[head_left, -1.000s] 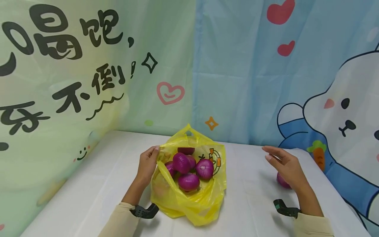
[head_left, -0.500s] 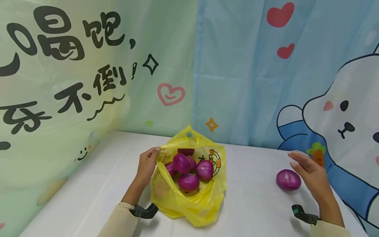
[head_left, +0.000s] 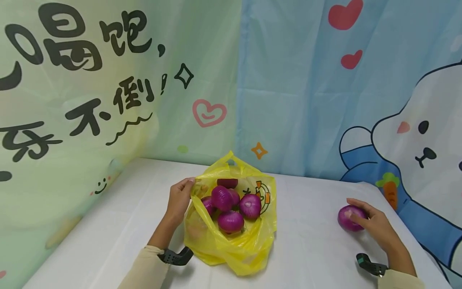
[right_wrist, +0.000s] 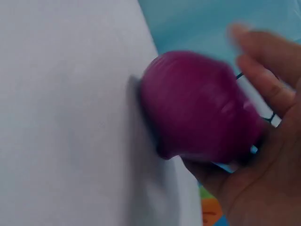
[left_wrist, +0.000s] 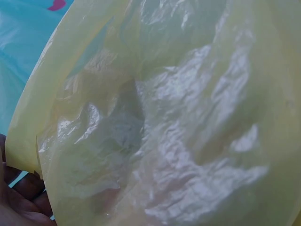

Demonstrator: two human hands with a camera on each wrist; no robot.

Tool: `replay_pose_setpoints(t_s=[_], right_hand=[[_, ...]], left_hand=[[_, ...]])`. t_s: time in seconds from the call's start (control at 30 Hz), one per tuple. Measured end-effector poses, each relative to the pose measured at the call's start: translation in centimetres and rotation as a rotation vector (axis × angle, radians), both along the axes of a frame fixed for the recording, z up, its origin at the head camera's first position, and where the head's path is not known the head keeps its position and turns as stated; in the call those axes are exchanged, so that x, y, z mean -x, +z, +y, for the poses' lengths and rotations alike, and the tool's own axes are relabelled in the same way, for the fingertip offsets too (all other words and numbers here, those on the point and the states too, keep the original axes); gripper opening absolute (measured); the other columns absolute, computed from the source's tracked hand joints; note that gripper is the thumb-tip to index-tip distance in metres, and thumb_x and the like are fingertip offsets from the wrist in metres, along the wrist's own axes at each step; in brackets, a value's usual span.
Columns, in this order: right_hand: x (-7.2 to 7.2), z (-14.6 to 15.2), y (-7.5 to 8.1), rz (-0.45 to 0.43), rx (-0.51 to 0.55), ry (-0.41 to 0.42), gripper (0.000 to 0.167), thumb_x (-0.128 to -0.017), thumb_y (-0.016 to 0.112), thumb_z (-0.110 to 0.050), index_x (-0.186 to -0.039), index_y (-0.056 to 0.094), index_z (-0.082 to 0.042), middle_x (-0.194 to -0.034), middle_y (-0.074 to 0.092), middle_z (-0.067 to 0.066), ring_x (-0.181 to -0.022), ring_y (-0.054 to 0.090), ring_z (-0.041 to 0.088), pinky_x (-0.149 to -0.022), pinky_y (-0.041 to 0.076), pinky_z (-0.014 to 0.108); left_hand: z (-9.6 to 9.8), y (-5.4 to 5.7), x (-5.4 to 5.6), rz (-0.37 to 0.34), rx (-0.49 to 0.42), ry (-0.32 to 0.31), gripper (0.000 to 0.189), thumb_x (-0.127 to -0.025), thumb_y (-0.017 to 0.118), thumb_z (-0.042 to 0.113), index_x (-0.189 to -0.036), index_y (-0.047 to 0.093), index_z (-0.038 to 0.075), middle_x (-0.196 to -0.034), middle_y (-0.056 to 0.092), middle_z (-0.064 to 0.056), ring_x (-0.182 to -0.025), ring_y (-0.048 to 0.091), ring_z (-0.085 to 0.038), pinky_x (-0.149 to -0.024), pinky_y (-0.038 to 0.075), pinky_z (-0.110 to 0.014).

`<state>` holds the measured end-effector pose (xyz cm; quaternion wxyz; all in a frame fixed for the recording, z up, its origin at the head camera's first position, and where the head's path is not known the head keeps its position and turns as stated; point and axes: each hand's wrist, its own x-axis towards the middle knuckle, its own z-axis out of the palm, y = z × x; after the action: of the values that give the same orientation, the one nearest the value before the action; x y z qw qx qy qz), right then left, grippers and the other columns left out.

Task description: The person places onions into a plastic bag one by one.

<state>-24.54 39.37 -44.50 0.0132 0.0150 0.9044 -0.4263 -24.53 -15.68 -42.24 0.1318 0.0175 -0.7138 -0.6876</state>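
A yellow plastic bag (head_left: 249, 249) sits mid-table with its mouth spread, several purple onions (head_left: 231, 221) inside. My left hand (head_left: 179, 200) pinches the left edge of the bag's mouth. In the left wrist view the bag's film (left_wrist: 188, 122) fills most of the picture, and part of that hand (left_wrist: 23, 202) shows at lower left. On the table at the right lies a single purple onion (head_left: 347, 221). My right hand (head_left: 382, 230) is around its right side, thumb in front; in the right wrist view a gap shows between some spread fingers (right_wrist: 270, 87) and this blurred onion (right_wrist: 193, 103).
A white cloth covers the table (head_left: 303, 241). Printed curtains (head_left: 274, 80) stand behind it and along both sides. A dark wrist device (head_left: 177, 257) is strapped to the left wrist, and a similar device (head_left: 369, 265) to the right.
My right hand first moved right, past the lone onion, then came back left and down around it. The onion stays in place. My left hand keeps its hold on the bag.
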Motion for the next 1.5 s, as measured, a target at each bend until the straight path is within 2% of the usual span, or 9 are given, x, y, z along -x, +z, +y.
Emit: replay_pose_setpoints(t_s=[0.13, 0.33, 0.5, 0.77, 0.83, 1.2, 1.5], right_hand=[[0.2, 0.4, -0.2, -0.104, 0.006, -0.023, 0.082, -0.091, 0.061, -0.054, -0.151, 0.029, -0.007, -0.152, 0.013, 0.034, -0.129, 0.015, 0.060, -0.095, 0.034, 0.069], [0.4, 0.5, -0.2, -0.060, 0.020, 0.006, 0.077, -0.094, 0.058, -0.052, -0.149, 0.033, -0.005, -0.153, 0.016, 0.031, -0.130, 0.015, 0.060, -0.094, 0.033, 0.069], [0.5, 0.3, -0.2, -0.052, 0.033, -0.003, 0.075, -0.093, 0.059, -0.051, -0.147, 0.036, -0.004, -0.154, 0.017, 0.029, -0.131, 0.015, 0.059, -0.095, 0.033, 0.069], [0.4, -0.2, -0.4, -0.021, 0.019, -0.019, 0.073, -0.093, 0.060, -0.050, -0.144, 0.041, 0.000, -0.153, 0.022, 0.028, -0.132, 0.016, 0.059, -0.095, 0.034, 0.068], [0.3, -0.3, -0.3, -0.010, 0.012, -0.020, 0.072, -0.094, 0.059, -0.049, -0.143, 0.041, 0.001, -0.152, 0.023, 0.028, -0.132, 0.016, 0.059, -0.095, 0.034, 0.069], [0.1, -0.4, -0.2, -0.025, -0.001, -0.060, 0.074, -0.094, 0.058, -0.050, -0.145, 0.038, -0.001, -0.152, 0.020, 0.030, -0.131, 0.016, 0.061, -0.094, 0.034, 0.069], [-0.1, -0.9, -0.3, -0.044, 0.012, -0.077, 0.078, -0.094, 0.055, -0.056, -0.147, 0.036, -0.001, -0.151, 0.019, 0.033, -0.131, 0.017, 0.061, -0.095, 0.034, 0.068]], left_hand=[[0.1, 0.1, -0.1, 0.001, -0.005, -0.003, 0.037, -0.103, 0.049, 0.027, -0.113, 0.068, -0.003, -0.101, 0.064, -0.012, -0.086, 0.057, -0.017, -0.076, 0.049, -0.023], [0.0, 0.2, -0.1, -0.009, -0.015, -0.002, 0.037, -0.103, 0.049, 0.027, -0.115, 0.067, -0.002, -0.105, 0.064, -0.012, -0.089, 0.056, -0.017, -0.077, 0.048, -0.023], [-0.2, 0.4, -0.4, -0.040, -0.033, -0.012, 0.036, -0.103, 0.049, 0.026, -0.119, 0.066, -0.002, -0.107, 0.064, -0.011, -0.090, 0.057, -0.016, -0.078, 0.049, -0.022], [0.4, 2.9, -2.4, -0.045, 0.006, -0.023, 0.035, -0.104, 0.045, 0.018, -0.120, 0.063, -0.008, -0.109, 0.063, -0.015, -0.091, 0.056, -0.016, -0.079, 0.048, -0.022], [0.5, 3.1, -2.6, -0.051, 0.008, -0.018, 0.035, -0.104, 0.044, 0.018, -0.120, 0.063, -0.007, -0.111, 0.063, -0.016, -0.093, 0.057, -0.016, -0.080, 0.048, -0.022], [0.6, 3.3, -2.4, -0.032, -0.019, -0.039, 0.034, -0.104, 0.046, 0.019, -0.117, 0.065, -0.007, -0.106, 0.064, -0.014, -0.090, 0.057, -0.017, -0.078, 0.049, -0.022], [0.8, 3.1, -2.4, -0.039, 0.002, -0.034, 0.034, -0.104, 0.046, 0.018, -0.116, 0.065, -0.008, -0.103, 0.064, -0.014, -0.089, 0.057, -0.019, -0.078, 0.048, -0.023]])
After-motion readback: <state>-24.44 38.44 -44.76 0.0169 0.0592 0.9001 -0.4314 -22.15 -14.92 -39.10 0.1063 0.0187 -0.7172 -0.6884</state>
